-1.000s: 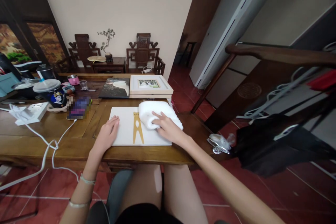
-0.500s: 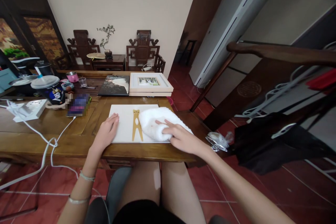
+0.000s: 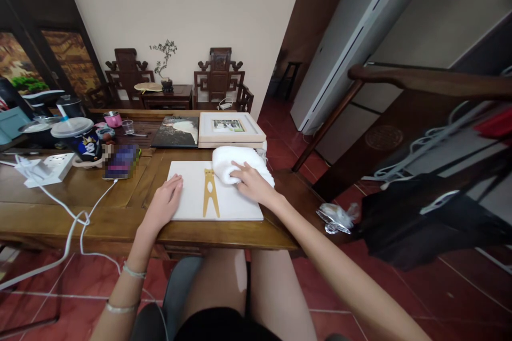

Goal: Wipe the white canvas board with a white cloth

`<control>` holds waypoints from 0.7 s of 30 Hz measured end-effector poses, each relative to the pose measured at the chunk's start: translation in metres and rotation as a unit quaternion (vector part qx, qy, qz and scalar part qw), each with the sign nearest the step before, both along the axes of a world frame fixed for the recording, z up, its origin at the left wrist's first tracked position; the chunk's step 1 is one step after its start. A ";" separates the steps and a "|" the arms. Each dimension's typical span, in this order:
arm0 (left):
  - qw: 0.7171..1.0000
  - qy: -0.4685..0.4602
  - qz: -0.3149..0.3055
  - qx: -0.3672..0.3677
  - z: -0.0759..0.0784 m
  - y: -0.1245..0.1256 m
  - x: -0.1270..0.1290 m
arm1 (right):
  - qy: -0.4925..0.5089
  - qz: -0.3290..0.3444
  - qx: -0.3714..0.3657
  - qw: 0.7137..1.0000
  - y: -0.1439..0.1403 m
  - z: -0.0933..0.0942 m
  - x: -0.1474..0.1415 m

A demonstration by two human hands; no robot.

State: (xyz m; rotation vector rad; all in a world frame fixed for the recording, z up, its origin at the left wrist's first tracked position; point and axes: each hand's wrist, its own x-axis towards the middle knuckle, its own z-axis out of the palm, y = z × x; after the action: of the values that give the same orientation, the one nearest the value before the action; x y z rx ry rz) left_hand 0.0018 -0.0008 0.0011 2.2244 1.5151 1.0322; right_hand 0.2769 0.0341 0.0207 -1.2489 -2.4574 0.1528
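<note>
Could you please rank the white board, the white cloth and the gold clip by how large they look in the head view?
1. white board
2. white cloth
3. gold clip

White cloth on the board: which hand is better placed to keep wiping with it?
Right. The right hand already lies on the white cloth at the far right part of the white board. The left hand rests flat on the board's left edge, apart from the cloth, likely steadying it.
</note>
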 end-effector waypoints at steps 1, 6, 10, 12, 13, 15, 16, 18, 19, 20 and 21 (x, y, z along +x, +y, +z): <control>1.000 -0.001 0.001 -0.001 0.000 0.000 0.000 | -0.007 0.000 -0.005 1.000 -0.011 0.001 0.001; 1.000 0.005 0.000 -0.001 0.000 -0.001 0.000 | -0.015 0.030 -0.069 0.997 -0.083 0.022 0.013; 1.000 0.009 -0.002 0.000 0.000 0.000 0.000 | -0.021 0.076 -0.146 0.986 -0.119 0.044 0.026; 1.000 0.009 0.000 0.000 0.000 0.000 0.000 | -0.015 0.092 -0.160 0.983 -0.120 0.048 0.030; 1.000 0.009 0.001 0.001 0.000 0.000 0.000 | -0.006 0.094 -0.158 0.983 -0.115 0.048 0.030; 1.000 0.009 0.002 0.001 0.000 -0.001 0.001 | 0.015 0.089 -0.140 0.986 -0.097 0.041 0.029; 1.000 0.009 0.002 0.002 0.000 -0.001 0.001 | 0.024 0.081 -0.126 0.988 -0.085 0.036 0.027; 1.000 0.008 0.000 0.003 0.000 -0.001 0.000 | 0.040 0.058 -0.094 0.993 -0.057 0.025 0.021; 1.000 0.007 0.000 0.004 0.000 0.000 0.000 | 0.043 0.046 -0.080 0.995 -0.042 0.020 0.017; 1.000 0.006 -0.001 0.004 0.000 0.000 0.000 | 0.043 0.032 -0.067 0.996 -0.029 0.015 0.012; 1.000 0.005 -0.001 0.005 0.000 0.000 0.000 | 0.040 0.021 -0.055 0.997 -0.017 0.012 0.008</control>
State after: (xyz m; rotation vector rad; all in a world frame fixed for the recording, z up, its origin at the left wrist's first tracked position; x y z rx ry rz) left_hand 0.0013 -0.0007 0.0007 2.2406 1.5147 1.0316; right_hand 0.2845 0.0173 0.0323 -1.2102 -2.4355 0.3465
